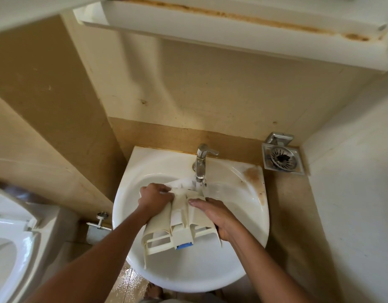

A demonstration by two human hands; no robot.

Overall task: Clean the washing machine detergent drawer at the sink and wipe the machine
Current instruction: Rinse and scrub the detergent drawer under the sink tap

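Note:
The cream plastic detergent drawer [180,228] lies over the white sink [243,215], its far end under water running from the chrome tap [200,162]. A blue part shows at its near end. My left hand [155,199] grips the drawer's far left side with curled fingers. My right hand [217,215] holds the right side, fingers stretched along the top and the palm wrapped over the edge. The washing machine is out of view.
A steel soap holder [280,158] is fixed to the wall right of the sink. A white toilet [11,248] stands at the lower left. A white cabinet [232,25] hangs overhead. The floor below the sink is wet.

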